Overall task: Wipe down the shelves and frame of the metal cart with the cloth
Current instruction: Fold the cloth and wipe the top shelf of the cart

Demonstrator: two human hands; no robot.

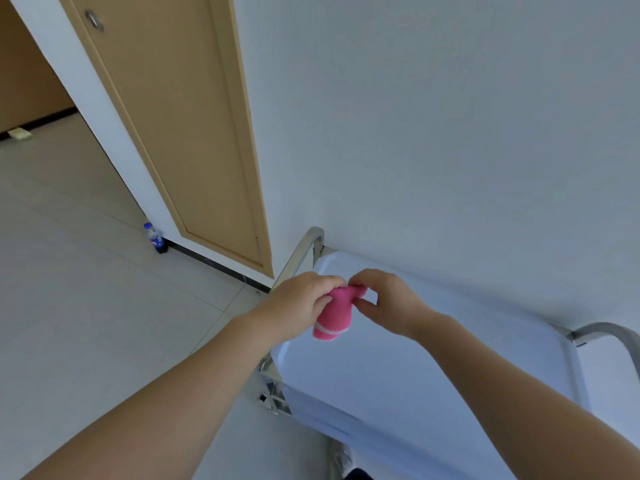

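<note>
both hands up over cart (433,368): left hand (298,303) and right hand (388,303) pinching pink cloth (334,315) between them, likely folding before wiping shelf below.

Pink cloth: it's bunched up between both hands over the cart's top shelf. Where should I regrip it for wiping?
Probably take the pink cloth at its free lower end, the striped hem hanging below the left hand. Bring the right hand down from above, since it only pinches the top corner. The hem hangs clear above the top shelf, so pulling it should open the bunch.
</note>
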